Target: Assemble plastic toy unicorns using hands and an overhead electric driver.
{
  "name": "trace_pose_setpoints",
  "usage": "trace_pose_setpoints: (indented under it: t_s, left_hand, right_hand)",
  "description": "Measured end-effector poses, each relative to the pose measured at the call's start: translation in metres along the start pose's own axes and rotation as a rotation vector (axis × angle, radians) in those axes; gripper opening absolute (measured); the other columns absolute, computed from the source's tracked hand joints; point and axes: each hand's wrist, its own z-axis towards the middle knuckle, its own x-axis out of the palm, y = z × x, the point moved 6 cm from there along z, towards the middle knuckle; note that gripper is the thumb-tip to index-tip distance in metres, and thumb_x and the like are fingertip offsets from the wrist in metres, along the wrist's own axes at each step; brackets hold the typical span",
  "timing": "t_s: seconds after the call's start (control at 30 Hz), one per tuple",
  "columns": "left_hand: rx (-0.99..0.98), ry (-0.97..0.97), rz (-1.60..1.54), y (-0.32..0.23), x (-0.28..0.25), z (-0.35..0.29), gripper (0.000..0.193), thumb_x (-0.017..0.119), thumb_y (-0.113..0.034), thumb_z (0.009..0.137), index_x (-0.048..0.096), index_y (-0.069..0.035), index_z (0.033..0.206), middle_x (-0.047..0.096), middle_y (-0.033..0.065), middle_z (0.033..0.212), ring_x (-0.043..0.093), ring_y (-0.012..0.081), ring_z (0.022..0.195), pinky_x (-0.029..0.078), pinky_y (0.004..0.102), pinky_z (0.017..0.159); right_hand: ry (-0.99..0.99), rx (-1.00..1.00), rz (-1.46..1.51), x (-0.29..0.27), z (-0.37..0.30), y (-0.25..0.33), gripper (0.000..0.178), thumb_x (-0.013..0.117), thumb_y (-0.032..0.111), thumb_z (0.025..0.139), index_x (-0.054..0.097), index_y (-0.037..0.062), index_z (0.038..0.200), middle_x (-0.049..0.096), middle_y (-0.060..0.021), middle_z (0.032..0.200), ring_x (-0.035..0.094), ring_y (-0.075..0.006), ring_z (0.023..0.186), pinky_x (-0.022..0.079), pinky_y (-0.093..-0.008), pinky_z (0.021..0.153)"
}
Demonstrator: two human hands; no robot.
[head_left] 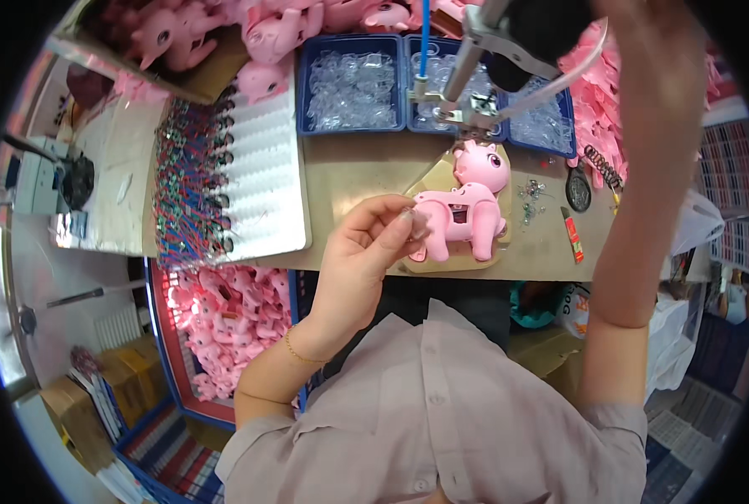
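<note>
My left hand [362, 252] is closed in a pinch on a small clear plastic piece [420, 225], right beside the rear end of a pink toy pony [485, 220]. The pony lies on its side on a tan base [432, 265], with a rectangular opening in its body showing darker parts inside. High at the right, my right hand [656, 50] is raised next to the metal machine head [484, 63]. It is smeared by motion and its fingers run out at the top edge, so its grip is hidden.
Blue trays [306, 131] of clear plastic parts stand behind the pony. At left lies a white ridged tray [278, 227] with wired parts. Pink pony pieces fill a crate [160, 336] below and heaps behind. Small screws [530, 191] and a red-orange tube [573, 237] lie at right.
</note>
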Motion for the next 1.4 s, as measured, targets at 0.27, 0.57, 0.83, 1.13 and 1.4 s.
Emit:
trace_pose_setpoints:
  t_s: [0.27,0.57,0.83,1.13,1.4]
  left_hand:
    - [-0.017,0.142,-0.210,0.034,0.040,0.023,0.009,0.059,-0.009,0.094,0.057,-0.006,0.101,0.055,0.0053,0.116,0.054,0.0116,0.105,0.043,0.0272,0.092]
    - [0.481,0.033,1.205,0.031,0.016,0.027,0.047,0.069,-0.010,0.079,0.050,0.000,0.120,0.056,0.0196,0.116,0.057,0.0344,0.104,0.047,0.0400,0.086]
    - [0.684,0.126,1.365,0.023,0.028,0.029,0.041,0.065,-0.006,0.076,0.054,0.003,0.115,0.058,0.0170,0.113,0.060,0.0336,0.098,0.050,0.0379,0.083]
    - [0.835,0.343,1.839,0.025,0.050,0.021,0.044,0.060,-0.009,0.071,0.060,0.011,0.110,0.061,0.0212,0.113,0.056,0.0316,0.110,0.047,0.0368,0.096]
    - [0.616,0.411,1.641,0.021,0.040,0.033,0.045,0.059,-0.013,0.073,0.059,0.008,0.112,0.059,0.0227,0.116,0.054,0.0335,0.113,0.042,0.0397,0.100]
  right_hand:
    - [0.413,0.999,1.048,0.049,-0.185,0.012,0.019,0.064,-0.001,0.084,0.058,-0.0001,0.101,0.058,-0.0060,0.096,0.056,-0.0108,0.085,0.046,-0.0228,0.072]
    - [0.703,0.477,0.539,0.080,-0.206,-0.029,0.009,0.065,0.006,0.081,0.069,0.0031,0.088,0.063,-0.0063,0.087,0.060,-0.0192,0.083,0.046,-0.0317,0.077]
    - [0.619,0.082,0.400,0.076,-0.197,-0.016,0.013,0.071,0.011,0.074,0.069,0.0071,0.086,0.062,-0.0051,0.087,0.058,-0.0249,0.084,0.044,-0.0354,0.079]
    - [0.878,-0.321,-0.118,0.070,-0.196,0.039,0.033,0.066,0.015,0.062,0.063,-0.0046,0.088,0.052,-0.0085,0.084,0.053,-0.0250,0.084,0.043,-0.0348,0.075]
    - [0.854,-0.028,0.211,0.074,-0.192,-0.015,0.022,0.067,0.018,0.074,0.068,0.0026,0.089,0.057,-0.0082,0.082,0.056,-0.0240,0.083,0.046,-0.0335,0.073]
